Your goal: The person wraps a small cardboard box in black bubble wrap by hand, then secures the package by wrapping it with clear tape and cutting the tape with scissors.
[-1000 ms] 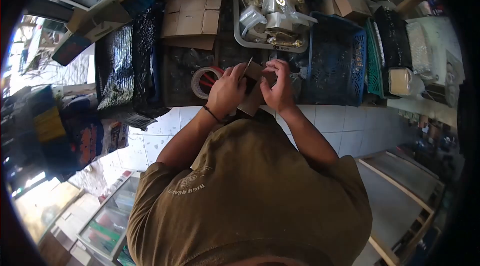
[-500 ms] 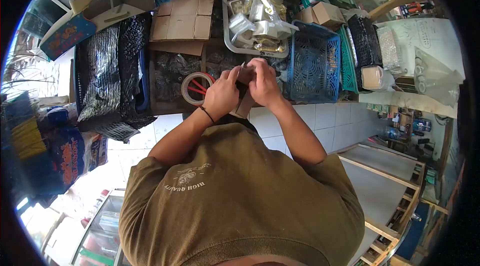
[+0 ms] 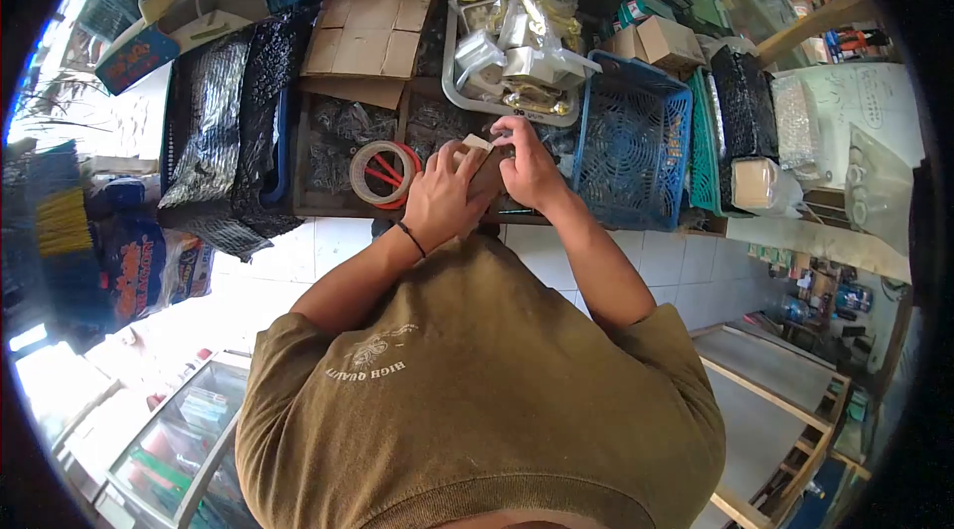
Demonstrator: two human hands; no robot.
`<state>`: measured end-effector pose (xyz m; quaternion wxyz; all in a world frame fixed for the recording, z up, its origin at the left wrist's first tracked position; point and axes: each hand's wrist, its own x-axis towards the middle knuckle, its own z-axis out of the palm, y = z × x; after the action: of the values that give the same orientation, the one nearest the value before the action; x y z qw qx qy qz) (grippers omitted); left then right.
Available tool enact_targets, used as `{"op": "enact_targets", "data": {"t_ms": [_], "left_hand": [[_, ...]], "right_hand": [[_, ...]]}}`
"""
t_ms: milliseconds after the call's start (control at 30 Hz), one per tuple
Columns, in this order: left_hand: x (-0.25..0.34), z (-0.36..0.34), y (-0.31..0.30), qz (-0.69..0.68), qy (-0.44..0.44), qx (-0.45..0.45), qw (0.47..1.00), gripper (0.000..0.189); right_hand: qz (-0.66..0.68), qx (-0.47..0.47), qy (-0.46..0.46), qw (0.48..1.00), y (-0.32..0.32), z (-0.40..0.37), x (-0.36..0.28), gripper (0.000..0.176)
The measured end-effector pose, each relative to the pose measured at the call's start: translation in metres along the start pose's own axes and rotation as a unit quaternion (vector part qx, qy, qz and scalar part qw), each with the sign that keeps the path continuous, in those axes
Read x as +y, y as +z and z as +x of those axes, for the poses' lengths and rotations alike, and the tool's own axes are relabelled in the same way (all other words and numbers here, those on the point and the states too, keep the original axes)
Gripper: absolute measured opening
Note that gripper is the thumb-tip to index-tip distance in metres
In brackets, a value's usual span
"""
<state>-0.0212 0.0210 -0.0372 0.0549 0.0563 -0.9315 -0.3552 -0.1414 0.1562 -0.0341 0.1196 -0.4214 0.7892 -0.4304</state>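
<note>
A small brown cardboard box [image 3: 487, 174] with a raised pale flap is between my hands, over the front edge of the workbench. My left hand [image 3: 440, 199] is closed around its left side, fingers against the flap. At its right side is my right hand [image 3: 532, 171], with bent fingers at the flap's tip and the thumb lower along the box. The fingers hide part of the box, and its inside does not show. Just left of my left hand lies a roll of tape [image 3: 364, 173] with a red-handled tool [image 3: 397, 171] across it.
A white tray [image 3: 459, 97] of bagged metal parts stands behind my hands. To the right is a blue plastic basket [image 3: 636, 199]. Flattened cardboard [image 3: 368, 27] and black bubble wrap [image 3: 209, 122] lie to the left. Brown boxes [image 3: 671, 40] sit at the back right.
The box has turned and its pale flap now shows above my left fingers. My right fingers have spread from a tight pinch. The view has shifted slightly.
</note>
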Motion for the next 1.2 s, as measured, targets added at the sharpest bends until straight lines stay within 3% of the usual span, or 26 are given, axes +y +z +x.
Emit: {"op": "enact_targets", "data": {"t_ms": [167,467,967,1033,1133,1200], "left_hand": [[-0.001,-0.002,0.003,0.018,0.008,0.006,1.000,0.056],[0.004,0.009,-0.001,0.090,0.039,0.001,0.995,0.058],[0.001,0.009,0.013,0.079,0.029,0.017,0.996,0.044],[0.000,0.008,0.014,0.080,0.037,0.024,0.996,0.044],[-0.002,0.007,0.016,0.079,0.032,0.023,0.996,0.045],[-0.004,0.007,0.019,0.076,0.033,0.027,0.996,0.045]], "right_hand": [[0.065,-0.021,0.013,0.998,-0.004,0.001,0.008,0.047],[0.093,0.000,-0.042,0.995,-0.002,0.004,0.022,0.046],[0.114,0.000,-0.048,0.992,0.002,0.002,0.025,0.046],[0.189,0.029,-0.041,0.981,0.006,-0.001,0.026,0.046],[0.201,0.100,-0.033,0.974,0.010,-0.004,0.029,0.043],[0.188,0.099,-0.034,0.977,0.012,-0.007,0.032,0.043]]}}
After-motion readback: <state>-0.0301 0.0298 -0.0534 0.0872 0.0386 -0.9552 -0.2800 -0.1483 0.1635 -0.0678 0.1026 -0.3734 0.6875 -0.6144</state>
